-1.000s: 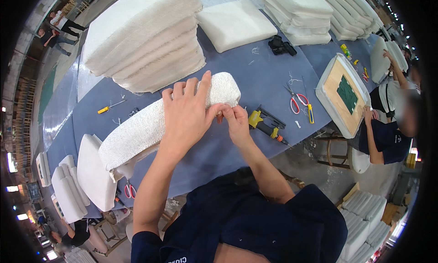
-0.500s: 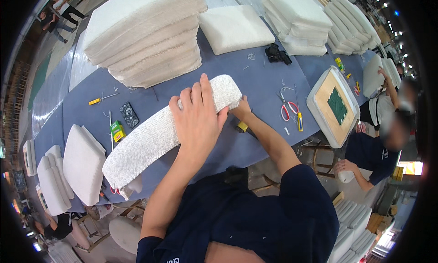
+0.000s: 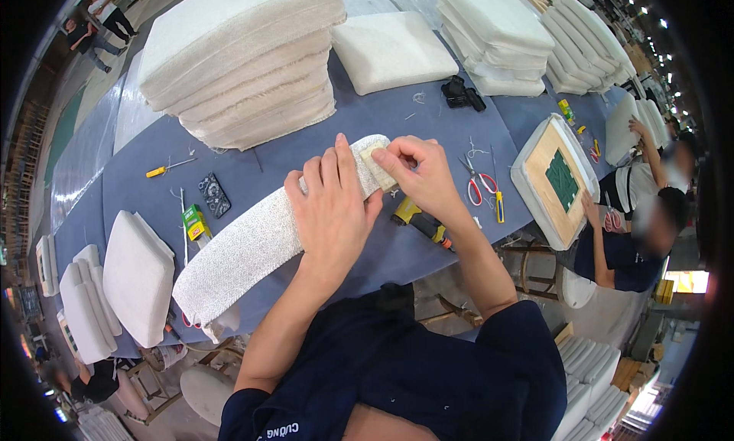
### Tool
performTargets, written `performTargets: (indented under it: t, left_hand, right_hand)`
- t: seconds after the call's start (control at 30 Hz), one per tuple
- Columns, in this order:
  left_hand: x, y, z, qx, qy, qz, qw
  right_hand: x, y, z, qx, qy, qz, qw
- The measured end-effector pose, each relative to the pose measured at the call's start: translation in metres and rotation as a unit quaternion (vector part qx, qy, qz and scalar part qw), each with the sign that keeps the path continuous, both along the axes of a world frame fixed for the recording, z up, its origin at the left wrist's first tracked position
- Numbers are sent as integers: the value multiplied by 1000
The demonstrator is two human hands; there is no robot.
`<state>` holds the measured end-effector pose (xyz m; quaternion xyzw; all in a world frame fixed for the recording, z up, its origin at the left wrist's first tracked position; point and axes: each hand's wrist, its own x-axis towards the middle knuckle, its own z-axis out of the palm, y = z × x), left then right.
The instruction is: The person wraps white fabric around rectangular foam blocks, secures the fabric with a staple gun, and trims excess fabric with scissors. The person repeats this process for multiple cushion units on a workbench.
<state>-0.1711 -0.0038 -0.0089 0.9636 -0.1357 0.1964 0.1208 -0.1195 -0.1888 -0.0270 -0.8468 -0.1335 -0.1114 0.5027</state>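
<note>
A long, curved, padded backrest (image 3: 238, 256) in white textured fabric slants across the front of the blue-covered table. My left hand (image 3: 330, 205) lies over its upper part, fingers across the face and thumb along the lower edge, holding it. At the upper right end the fabric cover is turned back, baring a pale yellowish patch (image 3: 375, 155). There my right hand (image 3: 422, 173) has thumb and fingers pinched on the cover's edge, which they partly hide. Just below that hand lies a yellow-and-black power tool (image 3: 417, 221), apart from my fingers.
Tall stacks of white cushions (image 3: 237, 66) stand at the back. To the right lie red-handled scissors (image 3: 480, 182), a yellow-handled screwdriver (image 3: 500, 208) and a wood-backed seat (image 3: 556, 182). A dark phone (image 3: 215, 195) and green-yellow box (image 3: 196, 222) sit left. A co-worker (image 3: 631, 234) is at right.
My right hand has come up from behind the backrest's end onto its face and pinches the cover, now turned back. The power tool shows more fully. My left hand has barely moved.
</note>
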Motion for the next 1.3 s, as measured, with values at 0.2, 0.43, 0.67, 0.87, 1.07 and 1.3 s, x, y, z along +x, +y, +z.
performTargets:
  t: [0.2, 0.43, 0.67, 0.87, 1.07, 1.3]
  left_hand:
    - [-3, -1, -2, 7, -10, -5, 1000]
    - [17, -1, -1, 35, -14, 4, 999]
    - [171, 11, 10, 86, 177, 120, 973]
    - [249, 97, -29, 107, 292, 40, 950]
    - [202, 53, 3, 105, 264, 109, 952]
    - [166, 42, 1, 128, 188, 115, 967]
  right_hand:
    - [1, 5, 11, -2, 110, -6, 994]
    - [5, 10, -30, 7, -279, -114, 953]
    - [39, -103, -253, -53, 153, -350, 923]
    - [-35, -94, -293, -208, 118, -368, 899]
    - [-106, -69, -332, -403, 216, -243, 856]
    - [-10, -81, -242, -105, 293, -133, 941]
